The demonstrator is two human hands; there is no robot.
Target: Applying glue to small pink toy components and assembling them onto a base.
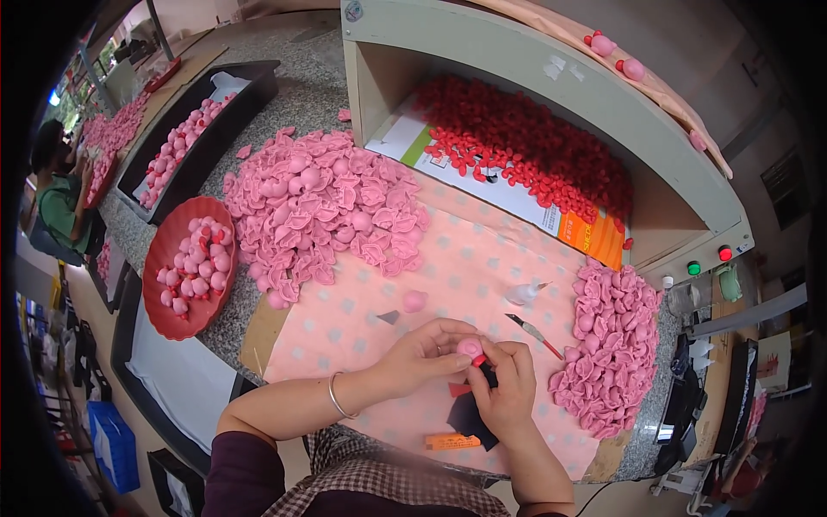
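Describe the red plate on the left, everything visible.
The red plate is round and shallow, plastic by its look, lying flat on the speckled stone counter left of the big pink pile. It holds small pink ball-shaped pieces with red bits, heaped toward its upper middle; the lower rim is bare. Neither hand touches it.

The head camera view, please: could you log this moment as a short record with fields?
left hand: left hand pinches a small pink ball
right hand: right hand touches the ball's red tip
under hands: black scraps on pink dotted cloth
left side: red tray of finished pink pieces
piles: pink caps, more pink caps
shelf: red pieces
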